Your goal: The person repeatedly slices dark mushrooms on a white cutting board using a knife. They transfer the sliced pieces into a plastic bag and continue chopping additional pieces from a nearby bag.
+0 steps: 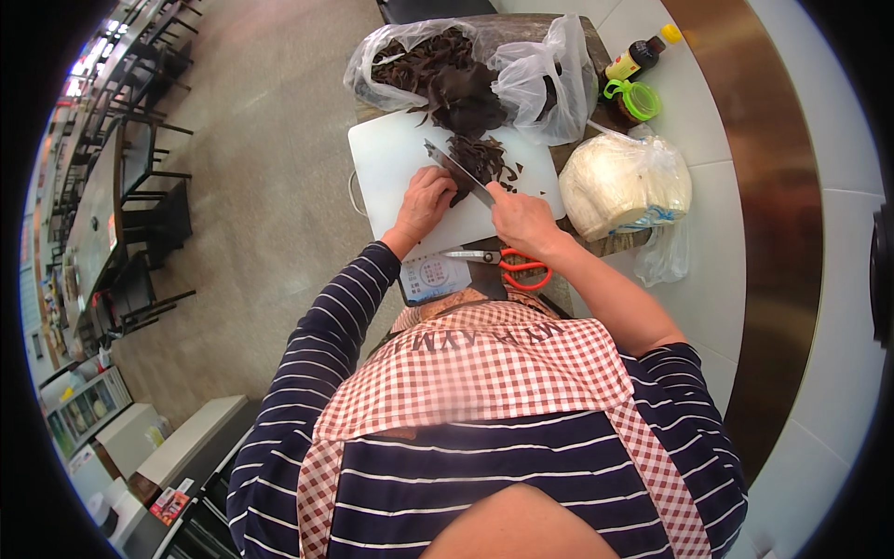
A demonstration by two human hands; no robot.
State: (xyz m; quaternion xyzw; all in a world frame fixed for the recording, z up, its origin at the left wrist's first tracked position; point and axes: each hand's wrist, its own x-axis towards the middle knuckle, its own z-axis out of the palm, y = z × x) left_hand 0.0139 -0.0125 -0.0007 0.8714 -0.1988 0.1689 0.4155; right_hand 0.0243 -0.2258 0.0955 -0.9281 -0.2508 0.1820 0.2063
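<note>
My right hand (525, 218) grips the handle of a kitchen knife (457, 171), whose blade slants up and left over a white cutting board (387, 164). Just left of the blade, the curled fingers of my left hand (427, 197) press a dark piece of what looks like wood ear fungus to the board. Cut dark strips (482, 157) lie beyond the blade, with small bits scattered to the right. Behind them, large uncut wood ear pieces (466, 101) spill from an open clear plastic bag (360, 70) onto the board's far edge.
Red-handled scissors (513, 264) lie at the board's near edge. Right of it sit a wrapped pale bundle (618, 185), a green-lidded jar (639, 101) and a yellow-capped bottle (635, 59). Another plastic bag (552, 91) stands behind. A tiled wall closes the right; tables and chairs (98, 216) stand left.
</note>
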